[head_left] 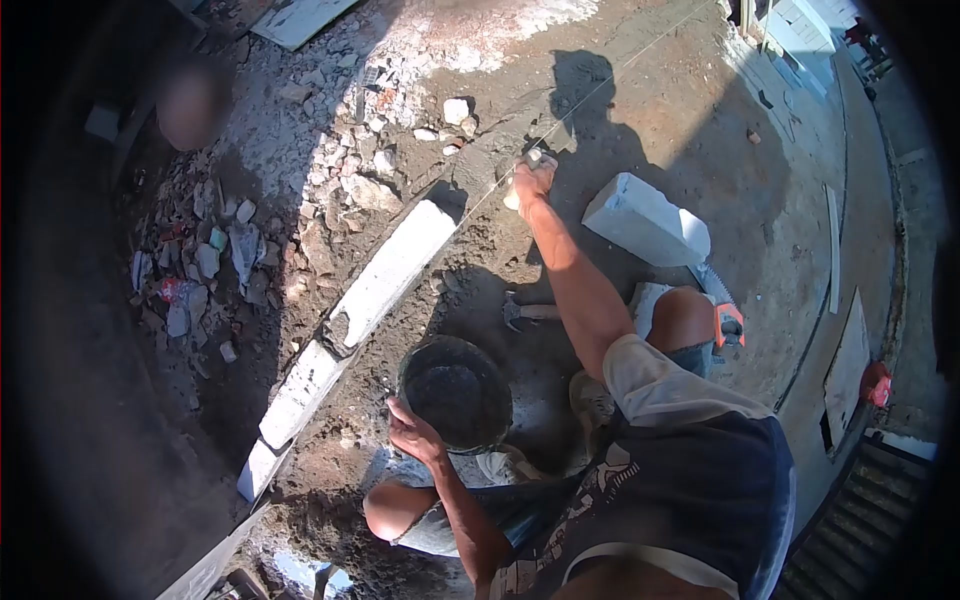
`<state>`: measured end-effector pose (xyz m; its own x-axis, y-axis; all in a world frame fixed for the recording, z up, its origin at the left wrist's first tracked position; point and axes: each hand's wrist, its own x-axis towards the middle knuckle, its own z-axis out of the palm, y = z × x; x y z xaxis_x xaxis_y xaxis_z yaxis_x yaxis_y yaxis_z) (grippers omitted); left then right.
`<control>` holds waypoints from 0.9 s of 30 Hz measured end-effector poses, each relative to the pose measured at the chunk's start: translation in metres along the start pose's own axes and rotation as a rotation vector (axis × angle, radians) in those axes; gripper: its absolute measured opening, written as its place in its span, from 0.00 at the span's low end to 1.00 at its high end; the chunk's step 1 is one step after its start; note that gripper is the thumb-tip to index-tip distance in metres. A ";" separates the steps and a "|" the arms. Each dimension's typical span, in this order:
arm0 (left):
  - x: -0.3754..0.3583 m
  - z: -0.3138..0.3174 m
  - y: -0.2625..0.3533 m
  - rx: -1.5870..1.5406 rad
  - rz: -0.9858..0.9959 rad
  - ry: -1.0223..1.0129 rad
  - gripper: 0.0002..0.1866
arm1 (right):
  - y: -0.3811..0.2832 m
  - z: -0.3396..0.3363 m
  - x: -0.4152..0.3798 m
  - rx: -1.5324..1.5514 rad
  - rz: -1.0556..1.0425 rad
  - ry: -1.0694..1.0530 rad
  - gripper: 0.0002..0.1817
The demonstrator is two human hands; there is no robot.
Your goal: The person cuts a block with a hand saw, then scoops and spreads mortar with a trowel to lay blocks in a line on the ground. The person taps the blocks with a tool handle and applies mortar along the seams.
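Beside the rim of a black bucket (455, 395), my left hand (415, 434) has its fingers apart and holds nothing. My right hand (533, 182) reaches forward, closed on a pale object too small to identify, near a taut string (640, 58). Grey mortar (485, 160) lies around that hand. From the lower left, a row of white blocks (395, 265) runs up toward it, parallel to the string. Wet mortar sits at a joint between two blocks. A hammer (530, 312) lies on the ground between my arms.
A loose white block (645, 220) lies right of my right forearm, with an orange-handled saw (728, 322) below it. Rubble (365, 190) spreads along the left side of the blocks. A red object (877, 384) and a dark grate (850, 515) are at the right.
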<state>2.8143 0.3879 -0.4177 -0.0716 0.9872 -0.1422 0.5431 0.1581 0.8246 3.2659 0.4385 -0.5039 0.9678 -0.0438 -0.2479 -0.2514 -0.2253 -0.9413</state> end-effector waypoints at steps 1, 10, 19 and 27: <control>0.003 -0.001 -0.006 0.021 0.007 0.017 0.36 | 0.016 0.008 0.023 0.075 0.059 -0.135 0.33; 0.019 0.011 -0.001 0.138 -0.095 -0.013 0.35 | 0.003 -0.186 -0.187 0.206 0.160 -0.303 0.22; 0.018 -0.008 0.012 0.141 -0.039 -0.070 0.32 | -0.042 -0.263 -0.259 -0.907 -0.651 -1.252 0.27; 0.063 0.000 -0.002 0.001 0.026 -0.286 0.33 | 0.024 -0.149 -0.276 -1.180 -1.189 -1.277 0.21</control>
<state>2.8082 0.4497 -0.4284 0.1810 0.9457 -0.2699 0.5424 0.1330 0.8296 2.9950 0.2998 -0.4242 -0.0567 0.9678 -0.2454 0.9545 -0.0195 -0.2975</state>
